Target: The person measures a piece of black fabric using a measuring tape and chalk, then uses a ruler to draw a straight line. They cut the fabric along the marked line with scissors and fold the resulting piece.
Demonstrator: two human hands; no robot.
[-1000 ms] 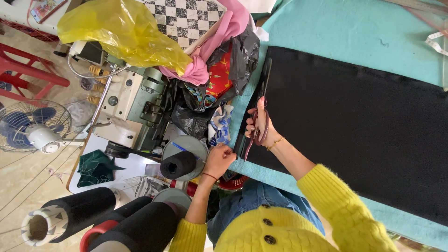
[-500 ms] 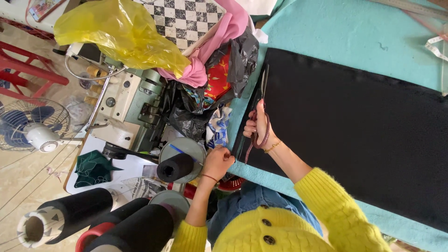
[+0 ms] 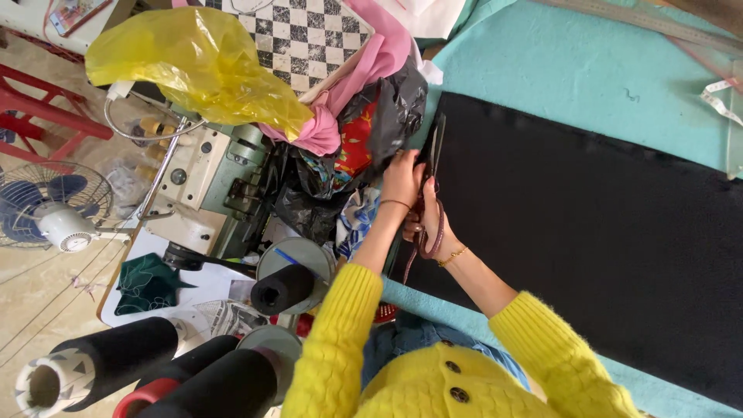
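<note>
Item: my right hand (image 3: 427,224), its grip clenched through the reddish loop handles of the scissors (image 3: 430,203). The blades ran up along the left edge of the black fabric (image 3: 588,224) and looked nearly closed; how far apart they stood I could not tell.

Item: my left hand (image 3: 402,178), just beside the right, fingers pinched on that same fabric edge next to the blades. A thin band sat on each wrist; both sleeves were fuzzy yellow knit.

Item: black fabric, spread flat on the table (image 3: 573,70), which was covered in teal cloth. The cut line lay at the fabric's left border, close to the table's edge.

Item: black thread cones (image 3: 282,288), near my left elbow, one standing on a round grey stand, larger ones lower left.

Item: sewing machine (image 3: 209,186), pale green and cream, left of the table.

Item: heap of pink, red and black cloth (image 3: 364,108), piled between machine and table.

Item: yellow plastic bag (image 3: 193,66), bulging over the machine; its contents were hidden.

Item: blue fan (image 3: 50,209), on the floor, far left.
</note>
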